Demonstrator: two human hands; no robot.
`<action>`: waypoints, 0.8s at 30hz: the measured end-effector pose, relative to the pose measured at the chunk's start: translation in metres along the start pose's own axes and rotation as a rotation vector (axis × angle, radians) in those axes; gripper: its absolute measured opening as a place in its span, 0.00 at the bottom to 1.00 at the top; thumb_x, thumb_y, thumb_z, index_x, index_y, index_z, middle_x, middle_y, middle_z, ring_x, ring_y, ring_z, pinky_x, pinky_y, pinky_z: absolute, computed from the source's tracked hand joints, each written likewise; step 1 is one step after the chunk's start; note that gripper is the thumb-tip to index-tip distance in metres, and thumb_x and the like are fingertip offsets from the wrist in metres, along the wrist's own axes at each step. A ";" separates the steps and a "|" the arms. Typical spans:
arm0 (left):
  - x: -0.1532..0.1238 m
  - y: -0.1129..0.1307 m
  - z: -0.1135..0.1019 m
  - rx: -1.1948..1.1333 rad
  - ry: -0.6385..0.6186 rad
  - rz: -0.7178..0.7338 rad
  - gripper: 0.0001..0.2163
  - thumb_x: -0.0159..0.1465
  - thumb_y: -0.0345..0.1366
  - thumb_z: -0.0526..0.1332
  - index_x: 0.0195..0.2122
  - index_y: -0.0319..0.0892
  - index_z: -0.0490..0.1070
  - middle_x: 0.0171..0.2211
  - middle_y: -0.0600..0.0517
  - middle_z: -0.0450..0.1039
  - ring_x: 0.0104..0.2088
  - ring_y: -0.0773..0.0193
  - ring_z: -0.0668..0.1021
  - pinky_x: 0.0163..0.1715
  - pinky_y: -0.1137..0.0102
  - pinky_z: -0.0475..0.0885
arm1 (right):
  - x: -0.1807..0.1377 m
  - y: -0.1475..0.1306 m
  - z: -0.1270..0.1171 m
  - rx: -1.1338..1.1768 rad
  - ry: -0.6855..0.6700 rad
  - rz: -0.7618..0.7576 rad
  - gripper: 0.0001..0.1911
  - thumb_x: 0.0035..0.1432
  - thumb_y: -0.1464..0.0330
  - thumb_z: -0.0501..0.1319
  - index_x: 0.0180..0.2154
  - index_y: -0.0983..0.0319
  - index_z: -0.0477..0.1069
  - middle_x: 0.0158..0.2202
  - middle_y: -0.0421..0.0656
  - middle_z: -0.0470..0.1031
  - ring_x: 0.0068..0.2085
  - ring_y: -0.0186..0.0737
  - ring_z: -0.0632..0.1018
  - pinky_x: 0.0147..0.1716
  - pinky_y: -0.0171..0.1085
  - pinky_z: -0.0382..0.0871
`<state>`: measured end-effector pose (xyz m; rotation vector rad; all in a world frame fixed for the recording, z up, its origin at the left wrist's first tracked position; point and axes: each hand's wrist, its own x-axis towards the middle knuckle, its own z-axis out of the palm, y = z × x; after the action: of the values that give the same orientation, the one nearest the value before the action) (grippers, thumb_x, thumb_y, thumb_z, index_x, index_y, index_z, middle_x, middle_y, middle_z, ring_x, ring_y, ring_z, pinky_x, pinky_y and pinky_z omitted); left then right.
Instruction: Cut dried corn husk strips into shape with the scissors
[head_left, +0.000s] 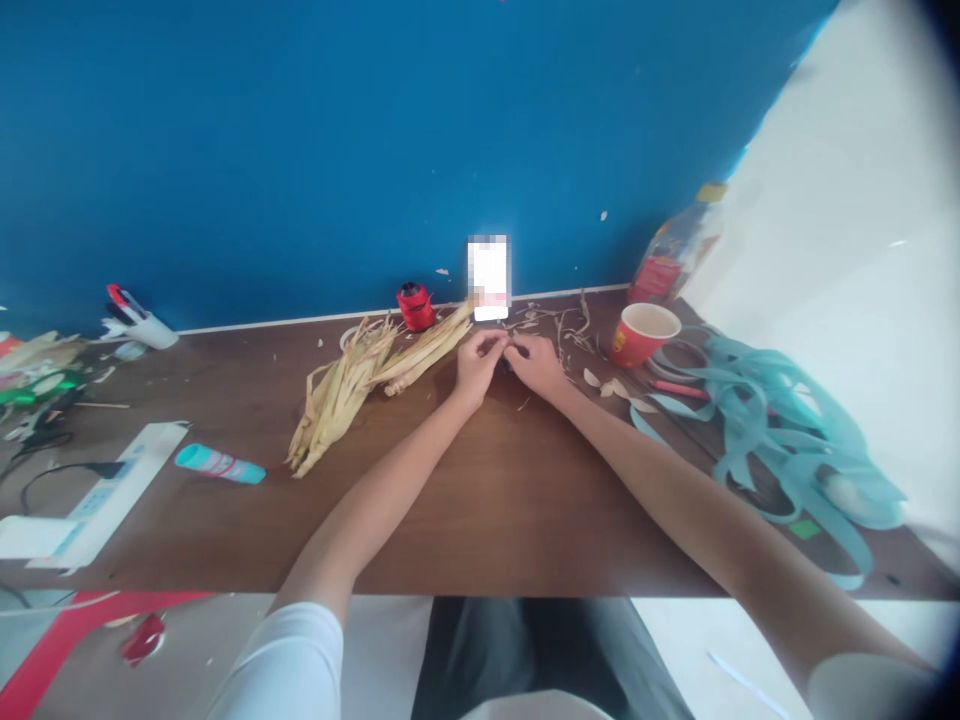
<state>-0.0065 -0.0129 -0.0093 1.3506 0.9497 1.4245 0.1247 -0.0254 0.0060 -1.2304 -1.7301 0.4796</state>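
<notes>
Both arms reach forward across a brown table [480,510]. My left hand [478,362] and my right hand [534,365] meet at the far middle of the table, fingers curled in a pinch on something small and dark that I cannot make out. A bundle of dried yellow husk strips [360,385] lies just left of my left hand. A phone [489,277] leans upright against the blue wall right behind the hands.
A red spool [415,306] stands by the wall. A red paper cup [642,334] and plastic bottle [673,250] sit right. Teal paper strips [780,420] pile at far right. A teal tube [220,464], power strip [112,490] and clutter lie left.
</notes>
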 end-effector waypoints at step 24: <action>0.000 0.003 0.002 -0.071 0.021 -0.032 0.13 0.56 0.42 0.69 0.37 0.41 0.75 0.33 0.50 0.76 0.32 0.67 0.75 0.30 0.73 0.69 | 0.000 -0.001 -0.001 0.079 0.035 0.061 0.14 0.56 0.64 0.55 0.20 0.60 0.67 0.18 0.38 0.69 0.25 0.37 0.68 0.28 0.36 0.59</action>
<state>-0.0048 -0.0140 -0.0066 1.2659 0.9220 1.4376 0.1246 -0.0257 0.0072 -1.2314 -1.6329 0.5540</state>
